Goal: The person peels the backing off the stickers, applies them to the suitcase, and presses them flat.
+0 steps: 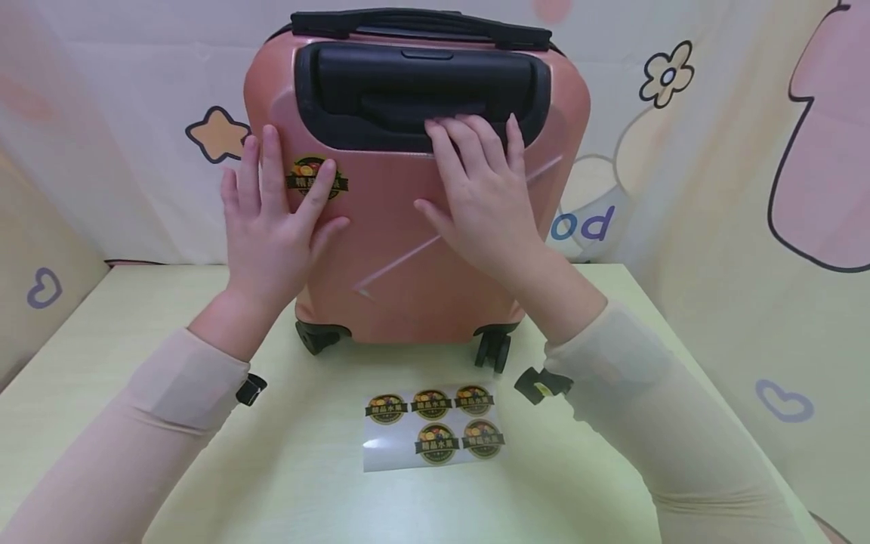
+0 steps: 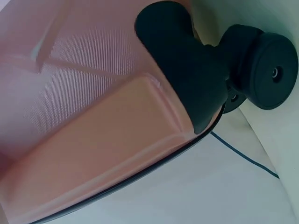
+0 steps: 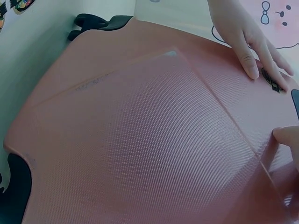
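A pink hard-shell suitcase (image 1: 381, 317) stands upright on its wheels, with a black handle panel (image 1: 421, 83) near the top. On its upper left, a round fruit sticker (image 1: 303, 171) lies on the shell. My left hand (image 1: 266, 234) rests on the suitcase with straight fingers, its index finger across the sticker; the right wrist view shows that hand (image 3: 247, 37) too. Spread over the lower edge of the black panel are the fingers of my right hand (image 1: 484, 198), its thumb on the pink shell. No object is held in either hand.
On the pale table (image 1: 285, 483), in front of the suitcase, lies a sheet of stickers (image 1: 387, 455) with several round labels and one bare spot. Black caster wheels (image 2: 271, 70) touch the tabletop. A patterned cloth (image 1: 720, 189) hangs behind and at the sides.
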Tool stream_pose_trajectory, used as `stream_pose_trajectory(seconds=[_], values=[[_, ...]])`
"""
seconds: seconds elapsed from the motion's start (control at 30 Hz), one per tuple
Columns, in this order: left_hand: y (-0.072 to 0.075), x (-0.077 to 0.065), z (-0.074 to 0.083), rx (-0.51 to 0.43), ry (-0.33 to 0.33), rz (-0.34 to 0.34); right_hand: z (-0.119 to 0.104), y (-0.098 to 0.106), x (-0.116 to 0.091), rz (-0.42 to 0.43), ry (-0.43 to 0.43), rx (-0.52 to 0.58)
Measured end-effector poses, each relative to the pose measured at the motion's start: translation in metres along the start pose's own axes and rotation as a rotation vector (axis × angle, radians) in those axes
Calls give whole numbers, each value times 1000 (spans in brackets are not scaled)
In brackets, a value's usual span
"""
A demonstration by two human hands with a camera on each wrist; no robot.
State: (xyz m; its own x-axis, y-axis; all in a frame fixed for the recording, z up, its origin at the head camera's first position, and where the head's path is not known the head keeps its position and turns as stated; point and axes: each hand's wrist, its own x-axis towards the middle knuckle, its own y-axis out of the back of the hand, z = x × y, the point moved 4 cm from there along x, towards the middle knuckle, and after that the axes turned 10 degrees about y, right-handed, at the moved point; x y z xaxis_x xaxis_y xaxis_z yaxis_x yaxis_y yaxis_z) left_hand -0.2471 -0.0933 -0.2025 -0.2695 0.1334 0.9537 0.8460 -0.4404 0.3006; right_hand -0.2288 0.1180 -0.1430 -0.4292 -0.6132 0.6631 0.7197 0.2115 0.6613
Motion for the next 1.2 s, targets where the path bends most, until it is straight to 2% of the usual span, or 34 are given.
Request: stream_pose_trajectory(seconds=[0.3,0.63,0.7,0.73,0.8,0.83,0.93,1.0,1.07,1.2], values=[[3,-3,6,-14,-62,-2,-1,0,0,8,-1,9],[3,-7,5,-98,-173,-113,-1,0,-1,12,5,0],[2,-8,3,-125,-165,-117,-1,0,0,12,7,-2],[2,-8,2,-150,-132,-104,-1,-1,-1,10,7,-2],[3,-3,0,-208,-6,-84,-1,-1,-1,5,7,-2],[3,1,-2,-249,81,-72,-1,-1,-1,3,7,-1],[2,16,-8,-418,395,-80,-1,0,-1,1,6,-3],[-2,24,-9,-491,548,-113,0,0,-1,4,5,-4],[-7,28,-8,-544,632,-142,1,0,-1,7,3,-3],[-18,26,-8,-604,641,-128,1,0,-1,15,9,9]])
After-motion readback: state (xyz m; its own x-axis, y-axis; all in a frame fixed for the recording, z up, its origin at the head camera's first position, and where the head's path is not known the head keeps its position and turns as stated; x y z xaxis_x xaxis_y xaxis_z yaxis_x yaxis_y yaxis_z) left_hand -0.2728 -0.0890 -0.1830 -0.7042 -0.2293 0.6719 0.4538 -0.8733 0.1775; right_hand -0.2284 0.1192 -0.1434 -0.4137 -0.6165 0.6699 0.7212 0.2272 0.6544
